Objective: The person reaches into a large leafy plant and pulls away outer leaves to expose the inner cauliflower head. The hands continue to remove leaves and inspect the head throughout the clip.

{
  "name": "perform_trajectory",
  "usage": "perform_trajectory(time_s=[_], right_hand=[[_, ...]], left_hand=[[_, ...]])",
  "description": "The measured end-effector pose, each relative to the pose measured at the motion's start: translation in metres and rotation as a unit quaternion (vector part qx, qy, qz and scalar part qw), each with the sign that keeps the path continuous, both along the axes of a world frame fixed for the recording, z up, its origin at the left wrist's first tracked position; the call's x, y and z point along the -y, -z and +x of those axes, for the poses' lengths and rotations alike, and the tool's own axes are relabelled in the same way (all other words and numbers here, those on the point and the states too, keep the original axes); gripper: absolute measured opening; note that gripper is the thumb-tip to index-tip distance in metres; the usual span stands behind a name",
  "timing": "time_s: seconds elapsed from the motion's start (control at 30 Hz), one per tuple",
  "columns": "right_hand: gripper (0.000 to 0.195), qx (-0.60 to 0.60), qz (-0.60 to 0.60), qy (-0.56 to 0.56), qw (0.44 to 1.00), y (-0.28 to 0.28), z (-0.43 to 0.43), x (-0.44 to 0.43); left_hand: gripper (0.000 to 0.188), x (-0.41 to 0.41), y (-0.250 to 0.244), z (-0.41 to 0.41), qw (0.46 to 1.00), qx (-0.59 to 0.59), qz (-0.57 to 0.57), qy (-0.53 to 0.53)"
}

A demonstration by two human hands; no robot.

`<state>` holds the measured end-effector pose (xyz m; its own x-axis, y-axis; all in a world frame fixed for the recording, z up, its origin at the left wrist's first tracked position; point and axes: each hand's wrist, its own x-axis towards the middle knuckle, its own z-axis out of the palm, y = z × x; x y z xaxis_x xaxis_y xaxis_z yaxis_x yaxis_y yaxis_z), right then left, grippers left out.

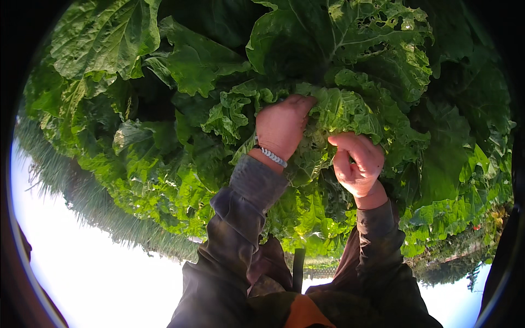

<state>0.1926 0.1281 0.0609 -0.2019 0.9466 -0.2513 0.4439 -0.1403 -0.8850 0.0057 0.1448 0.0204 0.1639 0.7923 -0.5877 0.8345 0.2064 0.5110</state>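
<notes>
My left hand [285, 126], with a beaded bracelet [272, 157] at the wrist, reaches into the middle of a leafy green plant. Its fingertips touch a crinkled leaf [348, 110], and part of the fingers is hidden, so its hold cannot be made out. Just below that leaf, to the right, my right hand [359, 164] has its fingers bent and its thumb curled towards them. Whether a leaf edge is pinched between them cannot be told. Yellowish, hole-marked leaves [311, 151] hang between the two hands.
Large green leaves surround both hands. A broad leaf full of holes [379, 41] rises above them, and another big leaf [104, 37] stands at the upper left. Long grass-like foliage [119, 217] lies along the lower left. Trees [445, 272] show at the lower right.
</notes>
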Motion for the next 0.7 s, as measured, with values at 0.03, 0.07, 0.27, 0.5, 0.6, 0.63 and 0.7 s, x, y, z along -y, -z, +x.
perform_trajectory(time_s=[0.03, 0.07, 0.27, 0.5, 0.6, 0.63, 0.7], right_hand=[[0.028, -0.04, 0.115, -0.05, 0.991, -0.005, -0.009, -0.006], [0.034, -0.032, 0.127, -0.098, 0.986, -0.016, -0.01, -0.008], [0.034, 0.043, 0.14, -0.088, 0.985, -0.02, -0.003, -0.018], [0.037, 0.19, -0.041, -0.085, 0.977, -0.009, -0.001, -0.009], [0.043, 0.205, -0.08, -0.078, 0.972, -0.001, 0.004, 0.002], [0.044, 0.169, -0.124, -0.06, 0.976, -0.001, 0.003, 0.005], [0.044, 0.095, -0.211, -0.021, 0.973, 0.0, 0.002, 0.011]], left_hand=[[0.043, 0.009, -0.003, -0.005, 1.0, -0.002, 0.001, 0.001], [0.043, 0.018, -0.007, -0.01, 1.0, -0.004, 0.001, 0.003], [0.041, 0.063, -0.003, -0.025, 0.996, -0.019, 0.055, 0.062], [0.042, 0.084, -0.003, -0.026, 0.993, -0.04, 0.085, 0.069], [0.043, 0.098, 0.0, -0.03, 0.995, -0.045, 0.074, 0.057], [0.044, 0.103, 0.001, -0.031, 0.995, -0.046, 0.068, 0.051], [0.047, 0.107, 0.003, -0.031, 0.995, -0.029, 0.092, 0.039]])
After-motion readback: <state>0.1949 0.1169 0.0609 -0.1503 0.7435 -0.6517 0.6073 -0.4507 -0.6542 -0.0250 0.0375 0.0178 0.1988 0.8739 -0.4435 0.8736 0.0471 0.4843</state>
